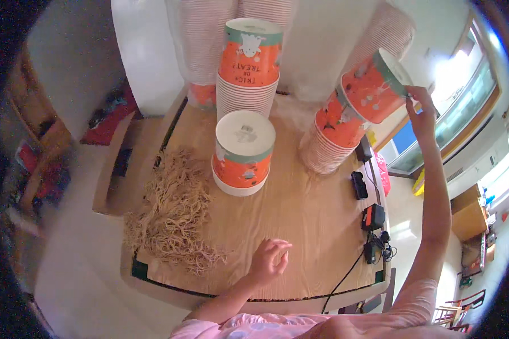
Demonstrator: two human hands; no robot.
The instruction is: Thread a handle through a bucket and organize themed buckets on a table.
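Observation:
My right hand (pixel 422 104) pinches the edge of an orange paper bucket (pixel 373 87) with a green band, tilted and bottom up atop the right stack of nested paper buckets (pixel 336 124). Over the near part of the table, my left hand (pixel 269 261) is empty, its fingers loosely bent and apart. In front of it, another upside-down paper bucket (pixel 243 169) stands alone on the tabletop, its white base upward. Behind that rises a second stack of nested buckets (pixel 247 99), with an orange bucket (pixel 250 53) on top.
A heap of tan shredded paper (pixel 175 214) lies on the left of the wooden table (pixel 311 237). Black power adapters (pixel 373 217) and cables line the right edge. Tall wrapped stacks of buckets (pixel 206 45) stand at the back. A cardboard box (pixel 116 169) sits beyond the left edge.

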